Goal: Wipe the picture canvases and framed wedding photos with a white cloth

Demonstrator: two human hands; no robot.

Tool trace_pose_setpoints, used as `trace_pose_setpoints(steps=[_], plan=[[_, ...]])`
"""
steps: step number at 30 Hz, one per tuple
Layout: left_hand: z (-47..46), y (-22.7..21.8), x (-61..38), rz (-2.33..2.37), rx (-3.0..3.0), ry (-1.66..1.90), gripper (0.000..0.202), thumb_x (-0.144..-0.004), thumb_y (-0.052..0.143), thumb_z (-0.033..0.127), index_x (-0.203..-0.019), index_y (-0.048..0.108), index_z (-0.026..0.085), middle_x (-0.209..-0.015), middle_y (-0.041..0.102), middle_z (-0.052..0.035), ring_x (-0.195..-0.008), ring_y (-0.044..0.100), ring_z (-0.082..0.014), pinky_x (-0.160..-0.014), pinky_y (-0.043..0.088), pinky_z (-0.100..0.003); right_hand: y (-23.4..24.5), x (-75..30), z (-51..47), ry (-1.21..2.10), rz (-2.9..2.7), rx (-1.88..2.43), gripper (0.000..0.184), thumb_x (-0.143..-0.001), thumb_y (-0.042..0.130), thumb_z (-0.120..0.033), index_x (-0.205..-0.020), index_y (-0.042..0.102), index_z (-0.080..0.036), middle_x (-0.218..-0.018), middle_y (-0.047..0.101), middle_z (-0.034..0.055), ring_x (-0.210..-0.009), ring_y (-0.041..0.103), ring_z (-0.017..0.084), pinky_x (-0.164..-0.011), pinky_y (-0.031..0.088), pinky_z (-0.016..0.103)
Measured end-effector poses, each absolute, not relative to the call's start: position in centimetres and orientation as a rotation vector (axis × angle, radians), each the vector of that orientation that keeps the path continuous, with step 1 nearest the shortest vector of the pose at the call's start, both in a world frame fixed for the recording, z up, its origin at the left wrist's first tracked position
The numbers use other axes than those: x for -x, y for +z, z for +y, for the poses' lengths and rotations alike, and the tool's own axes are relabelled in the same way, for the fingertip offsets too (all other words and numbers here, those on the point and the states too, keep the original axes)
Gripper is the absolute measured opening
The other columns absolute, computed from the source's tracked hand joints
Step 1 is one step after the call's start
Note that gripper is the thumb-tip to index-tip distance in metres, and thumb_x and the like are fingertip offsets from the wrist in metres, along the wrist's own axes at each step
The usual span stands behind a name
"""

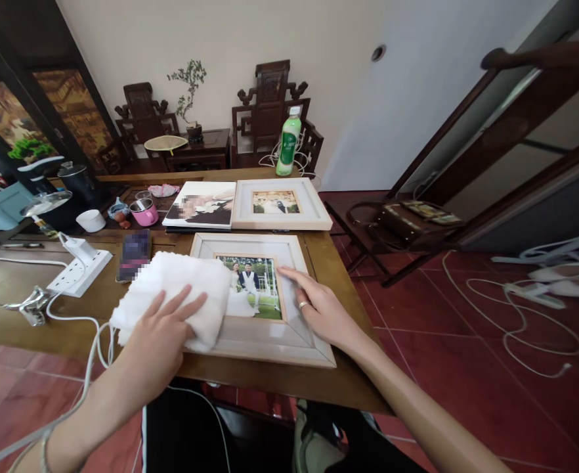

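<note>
A pale wooden picture frame [289, 341] with a wedding photo lies flat at the near edge of the wooden table [329, 263]. A white cloth [181, 282] covers the frame's left side. My left hand [164, 328] lies flat on the cloth, fingers spread. My right hand [319, 305], wearing a ring, rests flat on the frame's right border, fingers stretched out.
Farther back lie a second framed photo [280, 203] and a photo print [201, 205]. A green bottle [288, 141] stands at the far edge. A phone [134, 255], power strip [80, 269], pink cup [144, 211] and white bowl [91, 220] sit to the left. Cables cross the red tile floor [467, 341].
</note>
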State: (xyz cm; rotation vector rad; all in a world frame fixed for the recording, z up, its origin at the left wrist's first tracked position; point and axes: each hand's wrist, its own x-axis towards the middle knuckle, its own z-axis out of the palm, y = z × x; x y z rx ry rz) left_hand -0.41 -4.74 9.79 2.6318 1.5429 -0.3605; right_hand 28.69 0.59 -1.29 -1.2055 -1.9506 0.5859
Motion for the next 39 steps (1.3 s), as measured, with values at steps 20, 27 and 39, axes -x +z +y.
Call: trace_pose_setpoints(steps=[20, 27, 39], plan=[[2.2, 7.8, -1.8, 1.782, -2.750, -0.198, 0.044, -0.075, 0.039, -0.004, -0.099, 0.073, 0.012, -0.152, 0.035, -0.0100, -0.142, 0.025, -0.0351, -0.112, 0.028, -0.058, -0.9, -28.7, 0.5, 0.579, -1.945, 1.202, 0.060, -0.079, 0.040, -0.004, -0.134, 0.049, -0.026, -0.137, 0.056, 0.0071, -0.128, 0.051, 0.023, -0.107, 0.041, 0.048], [-5.9, 8.5, -1.4, 1.698, -2.712, -0.423, 0.031, -0.078, 0.050, 0.005, -0.089, 0.077, 0.018, -0.151, 0.037, -0.0086, -0.138, 0.031, -0.0392, -0.107, 0.036, -0.058, -1.1, -28.6, 0.5, 0.551, -1.941, 1.198, 0.059, -0.079, 0.040, -0.006, -0.134, 0.050, -0.026, -0.135, 0.057, 0.0067, -0.126, 0.052, 0.024, -0.106, 0.042, 0.048], [-3.6, 8.1, -2.6, 1.711, -2.699, -0.308, 0.041, -0.075, 0.049, 0.003, -0.108, 0.071, 0.014, -0.152, 0.033, -0.0128, -0.139, 0.031, -0.0364, -0.108, 0.037, -0.050, -0.9, -28.7, 0.4, 0.557, -1.960, 1.209, 0.060, -0.078, 0.040, -0.006, -0.134, 0.050, -0.024, -0.137, 0.056, 0.0082, -0.127, 0.052, 0.024, -0.106, 0.042, 0.048]])
